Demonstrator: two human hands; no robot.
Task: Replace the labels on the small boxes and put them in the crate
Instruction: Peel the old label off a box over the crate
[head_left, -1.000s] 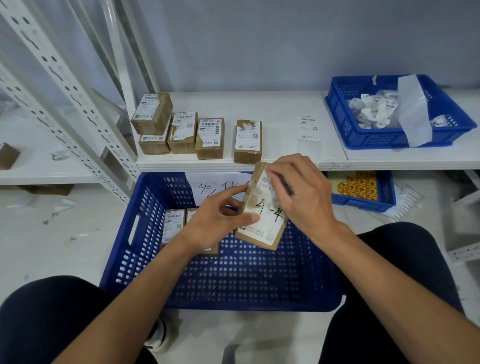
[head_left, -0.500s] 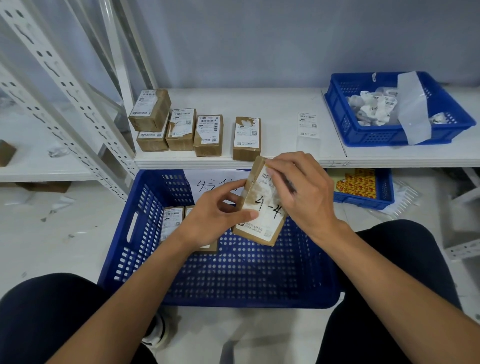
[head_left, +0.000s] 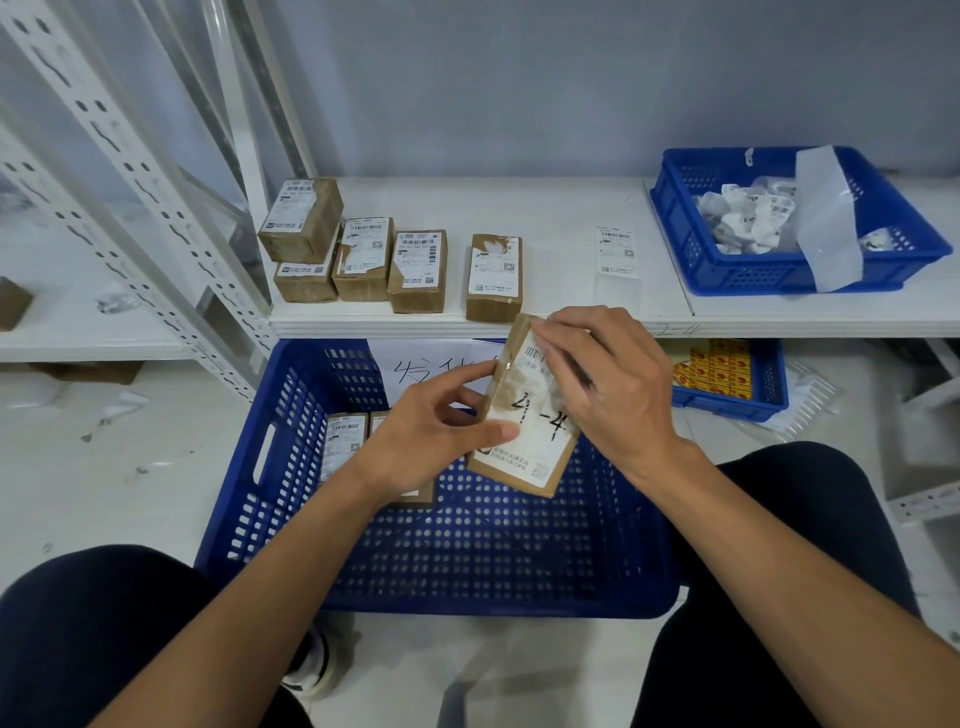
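Presently both hands hold one small box (head_left: 524, 423) just above the crate (head_left: 467, 561), tilted with its labelled face up toward the camera, likely so the label can be worked. The left hand (head_left: 431, 436) pinches the box's left edge, thumb on the label and fingers behind, steadying it. The right hand (head_left: 608, 384) lies over the far upper part of the label, fingertips pressed down at the box's top corner; whether it is peeling or smoothing I cannot tell. Holding over the crate keeps the drop short afterwards. Two boxes (head_left: 345, 441) already lie inside the crate's far left part, partly hidden by the left hand. Beyond the crate, on the shelf (head_left: 545, 208), five more boxes (head_left: 389, 260) wait, with a loose label (head_left: 615, 252) to their right, probably a replacement. Farther right of the crate's far side, a bin (head_left: 691, 260) holds crumpled label scraps.
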